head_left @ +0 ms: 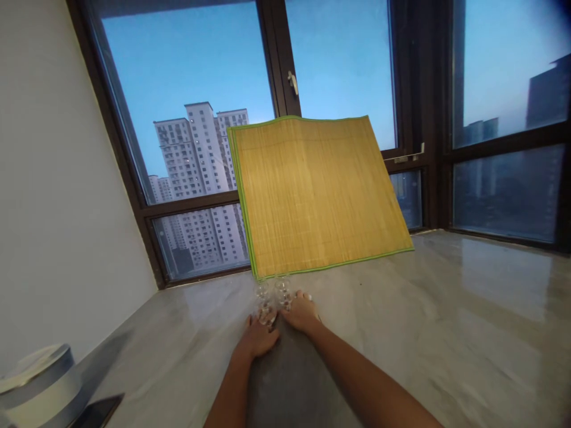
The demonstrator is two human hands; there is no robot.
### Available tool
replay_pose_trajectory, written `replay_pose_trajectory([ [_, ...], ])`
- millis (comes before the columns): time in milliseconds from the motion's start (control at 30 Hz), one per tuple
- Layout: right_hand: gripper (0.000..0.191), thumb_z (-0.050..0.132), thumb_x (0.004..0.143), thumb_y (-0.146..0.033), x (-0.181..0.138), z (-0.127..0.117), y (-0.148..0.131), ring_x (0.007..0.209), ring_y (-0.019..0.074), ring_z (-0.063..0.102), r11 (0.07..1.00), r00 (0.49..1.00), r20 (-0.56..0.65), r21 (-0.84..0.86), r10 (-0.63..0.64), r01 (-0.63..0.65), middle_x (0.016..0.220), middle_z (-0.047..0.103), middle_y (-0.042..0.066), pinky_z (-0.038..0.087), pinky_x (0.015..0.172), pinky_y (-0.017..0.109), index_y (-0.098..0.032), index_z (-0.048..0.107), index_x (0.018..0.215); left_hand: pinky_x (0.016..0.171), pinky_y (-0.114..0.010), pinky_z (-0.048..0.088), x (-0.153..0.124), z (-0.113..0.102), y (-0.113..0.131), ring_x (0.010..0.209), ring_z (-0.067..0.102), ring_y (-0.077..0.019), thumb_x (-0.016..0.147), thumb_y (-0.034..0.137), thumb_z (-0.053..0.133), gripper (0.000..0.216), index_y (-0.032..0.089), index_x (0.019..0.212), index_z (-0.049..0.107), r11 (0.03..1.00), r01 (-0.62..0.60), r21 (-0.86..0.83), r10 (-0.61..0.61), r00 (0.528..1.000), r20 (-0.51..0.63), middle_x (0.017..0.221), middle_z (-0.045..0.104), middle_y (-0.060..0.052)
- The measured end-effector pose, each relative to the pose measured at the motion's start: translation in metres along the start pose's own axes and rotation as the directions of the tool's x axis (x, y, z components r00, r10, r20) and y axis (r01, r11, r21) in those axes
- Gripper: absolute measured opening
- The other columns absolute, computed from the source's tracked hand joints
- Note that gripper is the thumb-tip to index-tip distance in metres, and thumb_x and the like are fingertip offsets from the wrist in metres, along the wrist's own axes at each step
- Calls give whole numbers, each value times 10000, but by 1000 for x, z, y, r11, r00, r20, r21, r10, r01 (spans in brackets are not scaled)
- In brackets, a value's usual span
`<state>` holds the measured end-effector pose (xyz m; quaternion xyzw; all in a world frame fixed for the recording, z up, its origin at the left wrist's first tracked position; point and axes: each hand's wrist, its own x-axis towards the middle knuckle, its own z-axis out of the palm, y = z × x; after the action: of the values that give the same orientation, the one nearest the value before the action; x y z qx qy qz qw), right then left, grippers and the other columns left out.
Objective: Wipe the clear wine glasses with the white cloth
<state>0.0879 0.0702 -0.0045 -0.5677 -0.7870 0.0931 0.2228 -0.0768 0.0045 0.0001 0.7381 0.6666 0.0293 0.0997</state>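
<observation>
Straw-yellow slats make up the mat (321,196) that fills the centre of the frame, with green edging (334,266) along its borders. It stands tilted in front of the window, its lower edge down by the pale marbled surface (392,333); whether its top touches the panes, I cannot tell. Just below the mat's lower left corner, a little below the middle of the frame, sits a small cluster of clear pieces (267,316), see-through and shiny, too small and blurred to count or to name more closely. Both hands reach in from the bottom edge towards them. The left hand (260,337) is palm down with its fingers partly bent, close against the left and near side of the cluster. The right hand (303,312) lies on the cluster's right side, its fingers curled and its thumb pointing in towards the pieces. Whether either hand actually grips a piece, I cannot tell. A darker grey patch (289,380) spreads over the surface between the forearms. At lower left, a round pale container (40,386) with a grey band is cut off by the frame, and a dark flat thing (100,411) lies just beside it. A plain wall (49,148) takes the upper left. Brown window frames (276,59) cross the top, with a pale handle (292,83) near upper centre and tower blocks (203,148) outside, left of the mat, under blue sky.
</observation>
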Motion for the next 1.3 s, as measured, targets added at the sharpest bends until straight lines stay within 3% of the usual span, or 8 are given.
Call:
replay_pose_trajectory([
  [200, 577, 521, 811, -634, -4, -1, 0, 1194, 336, 505, 999, 999, 23, 31, -25, 25, 1273, 567, 143, 421, 919, 436, -262, 620, 1241, 1191, -546, 37, -6, -3, 1, 1505, 68, -260, 838, 436, 341, 711, 290, 1528, 249, 1000, -17, 8, 17, 1000, -3, 1628, 150, 6],
  [367, 826, 566, 757, -668, -11, 1, 11, 1257, 354, 451, 994, 998, -3, 93, -57, 57, 1351, 535, 178, 370, 1006, 438, -168, 465, 1407, 1193, -539, 16, -7, -1, -3, 1505, 80, -249, 827, 402, 378, 687, 306, 1505, 314, 999, -40, 17, 40, 999, -29, 1619, 194, -6],
  [500, 685, 420, 891, -524, -24, 1, 21, 1292, 333, 429, 986, 999, -25, 160, -35, 38, 1382, 529, 172, 318, 1057, 410, -131, 406, 1452, 1194, -536, 11, -5, 1, -5, 1506, 66, -240, 833, 387, 387, 674, 328, 1500, 318, 999, -47, 23, 47, 999, -25, 1621, 177, 5],
  [633, 658, 432, 868, -335, -36, -6, 26, 1275, 325, 437, 987, 996, -64, 146, -59, 68, 1352, 555, 177, 322, 1053, 383, -91, 366, 1475, 1196, -541, 32, -5, 3, -5, 1502, 97, -248, 821, 375, 424, 657, 347, 1475, 368, 999, -29, 18, 30, 997, -65, 1616, 192, 15],
  [733, 698, 468, 831, -302, -41, -12, 27, 1266, 351, 433, 992, 998, -66, 122, -22, 29, 1329, 575, 180, 314, 1055, 433, -98, 347, 1488, 1204, -529, 43, -6, 3, -5, 1496, 140, -251, 810, 358, 459, 628, 341, 1438, 439, 999, -33, -27, 30, 994, -102, 1604, 232, 21],
  [900, 702, 507, 818, -357, -43, -15, 30, 1409, 416, 215, 997, 986, -146, 34, 80, -76, 1385, 526, 187, 68, 1108, 631, -145, 378, 1475, 1204, -536, 32, -5, 6, -8, 1477, 218, -255, 771, 320, 549, 604, 312, 1374, 530, 989, -51, -137, 27, 985, -169, 1571, 323, -19],
  [1133, 693, 542, 821, -309, -41, -15, 33, 1168, 352, 522, 988, 979, -138, 42, 152, -148, 1297, 552, 207, 373, 977, 475, -111, 373, 1463, 1192, -564, 71, -3, 16, -14, 1420, 353, -287, 765, 306, 624, 442, 293, 1204, 675, 964, -111, -242, 36, 955, -295, 1474, 487, -66],
  [1300, 650, 552, 830, -218, -40, -20, 35, 1151, 291, 558, 992, 987, -123, 78, 107, -98, 1270, 574, 186, 419, 922, 342, -112, 385, 1449, 1171, -511, 236, -8, 11, -10, 1342, 464, -292, 714, 339, 691, 326, 261, 1025, 749, 899, -184, -397, 13, 918, -397, 1343, 617, -69],
])
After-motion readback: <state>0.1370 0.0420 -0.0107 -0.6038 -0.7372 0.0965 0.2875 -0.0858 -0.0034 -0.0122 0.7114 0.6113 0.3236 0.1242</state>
